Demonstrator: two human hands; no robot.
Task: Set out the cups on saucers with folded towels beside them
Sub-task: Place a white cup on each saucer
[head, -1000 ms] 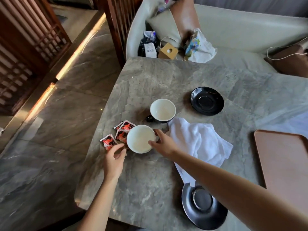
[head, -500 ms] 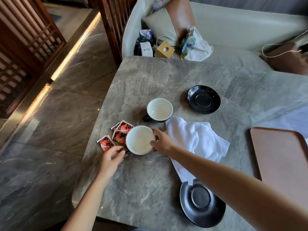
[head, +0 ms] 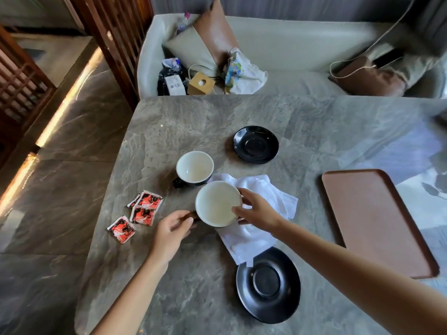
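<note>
A black cup with a white inside [head: 216, 202] is held by both hands above the table and the edge of the towel. My right hand [head: 258, 210] grips its right rim; my left hand [head: 172, 228] pinches its handle on the left. A second cup of the same kind [head: 194, 167] stands on the table just behind it. An unfolded white towel [head: 254, 233] lies crumpled under and right of the held cup. One black saucer [head: 268, 285] sits near the front edge, another black saucer [head: 256, 144] further back.
Several red sachets [head: 142, 210] lie left of the cups. A brown tray [head: 376, 220] rests on the right of the grey stone table [head: 183, 298]. Behind the table is a sofa [head: 290, 49] with cushions, bags and a small box.
The near cup has moved right, away from the sachets and over the towel's edge. My left hand has closed on its handle; my right hand keeps its hold on the rim.
</note>
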